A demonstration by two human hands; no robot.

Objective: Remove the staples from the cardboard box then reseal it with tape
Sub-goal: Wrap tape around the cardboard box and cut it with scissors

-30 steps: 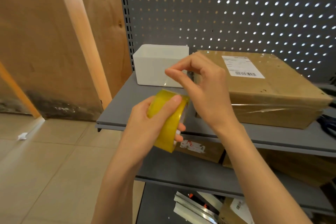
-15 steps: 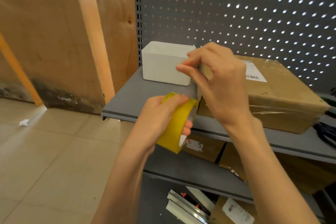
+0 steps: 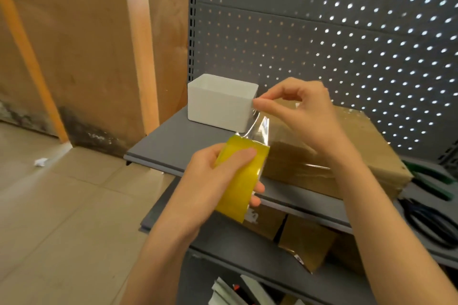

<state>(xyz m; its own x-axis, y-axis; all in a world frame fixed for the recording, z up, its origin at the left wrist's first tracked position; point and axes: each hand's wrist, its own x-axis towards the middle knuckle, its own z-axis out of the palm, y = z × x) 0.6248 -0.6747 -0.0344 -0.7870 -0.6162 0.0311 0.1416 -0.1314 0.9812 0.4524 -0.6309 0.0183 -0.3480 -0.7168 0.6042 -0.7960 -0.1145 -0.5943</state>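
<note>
Grey perforated metal panelling (image 3: 334,39) backs the shelving in front of you, with rough plywood boards (image 3: 81,44) to its left and pale floor tiles (image 3: 62,205) below. On the smooth grey metal upper shelf (image 3: 173,141), a white rectangular plastic bin (image 3: 218,104) with matte walls stands at the back left corner; you cannot see what it holds from this angle. Just beside it, to the right, lies the flat brown cardboard box (image 3: 347,153), its matte top and front face crossed by a glossy band of clear tape; it fills the middle of the shelf and reaches close to the front edge. Green-handled pliers (image 3: 431,181) and black-handled scissors (image 3: 431,225) lie toward the shelf's right edge. Smaller brown cardboard boxes (image 3: 304,242) sit on the lower shelf (image 3: 228,247). Your left hand (image 3: 213,181) grips the glossy yellow roll of packing tape (image 3: 241,178) in front of the upper shelf's front edge, thumb laid flat across the outer face and fingertips curling round from behind. Your right hand (image 3: 300,111) is above the box's left end, thumb and forefinger pinched on the free end of a thin, transparent, shiny strip of tape (image 3: 259,129) that runs taut down to the roll, the other fingers loosely curled.
</note>
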